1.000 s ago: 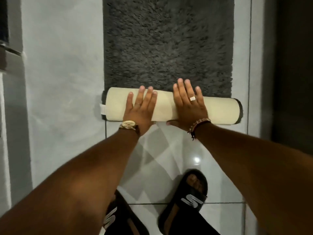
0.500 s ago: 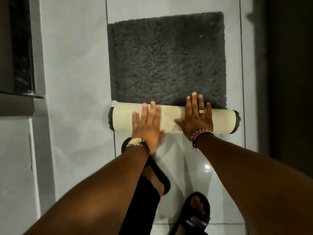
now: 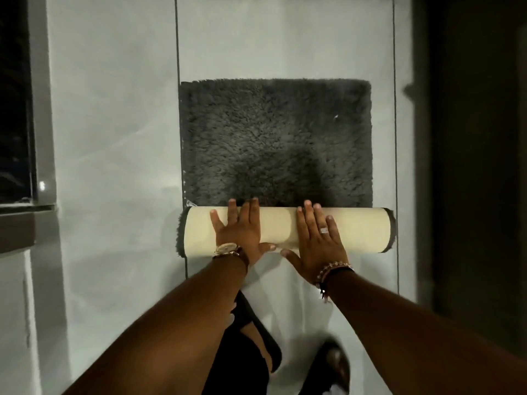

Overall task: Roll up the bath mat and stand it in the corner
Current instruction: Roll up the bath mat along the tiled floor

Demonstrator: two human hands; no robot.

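The bath mat (image 3: 276, 138) is seen partly rolled on the tiled floor (image 3: 114, 138), its cream-backed roll (image 3: 362, 229) lying crosswise at the 6 o'clock edge of the grey pile. Both hands are laid flat and spread on the roll, gripping nothing: the left hand (image 3: 238, 230) toward 9 o'clock, the right hand (image 3: 316, 238) toward 3 o'clock, thumbs nearly touching.

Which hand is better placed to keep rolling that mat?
Neither clearly: left hand and right hand both lie flat on the cream roll, either side of its middle; probably both push together.
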